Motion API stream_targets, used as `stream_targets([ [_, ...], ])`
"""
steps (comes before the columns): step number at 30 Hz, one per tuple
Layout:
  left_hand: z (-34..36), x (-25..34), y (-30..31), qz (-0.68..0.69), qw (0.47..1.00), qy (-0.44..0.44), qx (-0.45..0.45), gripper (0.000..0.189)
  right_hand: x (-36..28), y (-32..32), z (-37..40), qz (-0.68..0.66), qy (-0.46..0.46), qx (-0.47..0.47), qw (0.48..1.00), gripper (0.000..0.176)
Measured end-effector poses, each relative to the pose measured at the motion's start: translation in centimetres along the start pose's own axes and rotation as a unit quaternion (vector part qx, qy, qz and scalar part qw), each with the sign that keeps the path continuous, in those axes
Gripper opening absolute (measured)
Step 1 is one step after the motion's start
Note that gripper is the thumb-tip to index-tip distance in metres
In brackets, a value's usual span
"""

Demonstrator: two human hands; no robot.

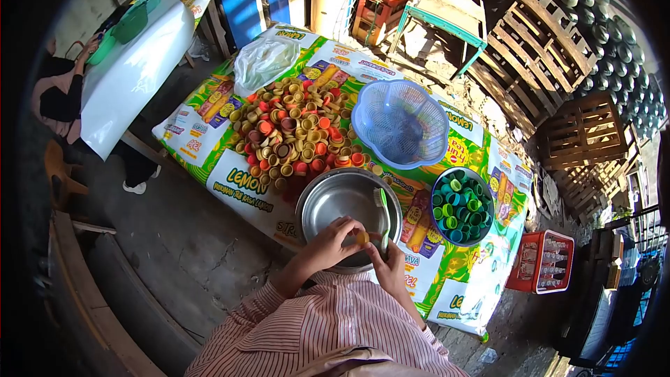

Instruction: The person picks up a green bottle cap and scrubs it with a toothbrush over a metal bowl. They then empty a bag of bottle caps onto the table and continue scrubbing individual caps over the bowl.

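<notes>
My left hand (pixel 331 243) is closed around a small yellowish-brown bottle cap (pixel 362 238), above the near rim of a steel bowl (pixel 305 211). Close beside it, my right hand (pixel 388 265) grips a white-and-green toothbrush (pixel 386 220), whose bristles point up and away from me. The fingertips of the right hand are near the cap; whether they touch it is hard to see. Just beyond the bowl lies a large heap of yellow, orange and red bottle caps (pixel 289 122). To the right, a round bowl holds green and teal bottle caps (pixel 460 206).
A blue plastic basket (pixel 401 122) and a clear plastic bag (pixel 265 63) are on the table's printed cover (pixel 241 174). A red crate (pixel 540 262) stands at the right. Wooden pallets (pixel 541 38) lean behind. At the left, another person (pixel 59 91) is by a white table (pixel 139 84).
</notes>
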State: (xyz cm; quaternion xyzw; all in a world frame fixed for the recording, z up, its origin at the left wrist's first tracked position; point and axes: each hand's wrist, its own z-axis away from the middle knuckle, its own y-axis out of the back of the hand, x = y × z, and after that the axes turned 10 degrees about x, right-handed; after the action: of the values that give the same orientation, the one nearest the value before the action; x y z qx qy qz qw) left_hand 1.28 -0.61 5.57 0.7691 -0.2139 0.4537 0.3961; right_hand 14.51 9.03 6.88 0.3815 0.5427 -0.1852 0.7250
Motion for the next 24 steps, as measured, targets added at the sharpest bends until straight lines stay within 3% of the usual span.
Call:
stream_targets([
  [4,1.1,-0.9,0.0,-0.011,1.000,-0.026,-0.007,0.033,1.7,-1.6,-0.3,0.020,0.045,0.005,0.999,0.022],
  [6,1.5,-0.9,0.7,-0.097,0.994,-0.054,0.001,0.040,2.2,-1.6,-0.9,0.049,0.069,0.011,0.996,0.021],
  [8,2.0,-1.2,1.4,-0.107,0.994,-0.031,0.001,0.044,2.9,-1.0,-2.5,0.172,0.070,0.006,0.983,0.020],
  [11,2.4,-2.0,2.6,-0.075,0.996,0.040,0.021,0.039,0.0,0.6,-7.1,0.176,0.118,0.064,0.975,0.023],
  [13,2.7,-2.8,2.9,-0.067,0.997,0.039,0.030,0.037,-2.6,1.3,-11.0,0.205,0.188,0.140,0.950,0.024],
  [15,2.8,-2.9,2.9,-0.066,0.996,0.034,0.039,0.033,-3.3,1.6,-15.2,0.265,0.176,0.168,0.933,0.019],
  [18,3.1,-2.9,2.7,-0.055,0.996,0.056,0.038,0.033,-2.3,1.3,-18.7,0.237,0.255,0.229,0.909,0.023],
  [22,3.3,-3.2,2.7,-0.039,0.996,0.046,0.059,0.028,-0.3,1.7,-18.8,0.232,0.234,0.138,0.934,0.024],
  [24,3.3,-3.5,2.5,-0.021,0.996,0.055,0.071,0.025,1.0,1.7,-17.8,0.261,0.215,0.036,0.940,0.023],
])
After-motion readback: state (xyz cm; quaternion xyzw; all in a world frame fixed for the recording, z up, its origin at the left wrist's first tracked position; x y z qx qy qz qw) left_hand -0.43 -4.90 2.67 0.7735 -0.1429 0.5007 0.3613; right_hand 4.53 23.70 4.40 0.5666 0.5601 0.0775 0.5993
